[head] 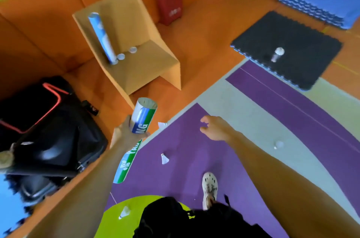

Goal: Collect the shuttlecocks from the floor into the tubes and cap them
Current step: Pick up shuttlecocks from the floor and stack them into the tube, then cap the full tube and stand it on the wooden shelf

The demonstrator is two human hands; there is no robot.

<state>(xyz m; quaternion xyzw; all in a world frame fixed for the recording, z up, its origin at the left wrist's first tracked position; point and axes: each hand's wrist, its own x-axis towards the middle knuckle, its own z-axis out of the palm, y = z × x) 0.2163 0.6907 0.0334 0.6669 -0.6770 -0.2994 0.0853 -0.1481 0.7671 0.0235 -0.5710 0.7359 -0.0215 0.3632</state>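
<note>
Currently the left hand (pixel 126 130) has its grip wrapped round the middle of an open tube (pixel 143 116), mouth up and tilted away from the person, no cap on it. Right hand (pixel 213 127) is empty, fingers loosely spread, reaching out over the purple floor (pixel 194 159).

Shuttlecocks are scattered: one just past the tube by the purple edge (pixel 162 125), one lying on its side between the two arms (pixel 164 158), one near the person's feet on the green patch (pixel 124 212), one well off to the right (pixel 278 144), one standing on the black foam mat (pixel 277 54). A second tube (pixel 102 38) stands on the cardboard chair (pixel 136 58) with two loose caps (pixel 127 53) beside it.

Likely step: pick the nearest shuttlecock. Best to take it by the cork end or pinch the skirt lightly, since feathers probably crush easily; drop it cork-first into the tube so it nests. Bring the tube mouth close to the pickup, keep it tilted up so nothing slides out.

Tube looks like glossy printed cardboard, a rigid cylinder. Floor is smooth matte vinyl, mat is soft foam with toothed edges.
</note>
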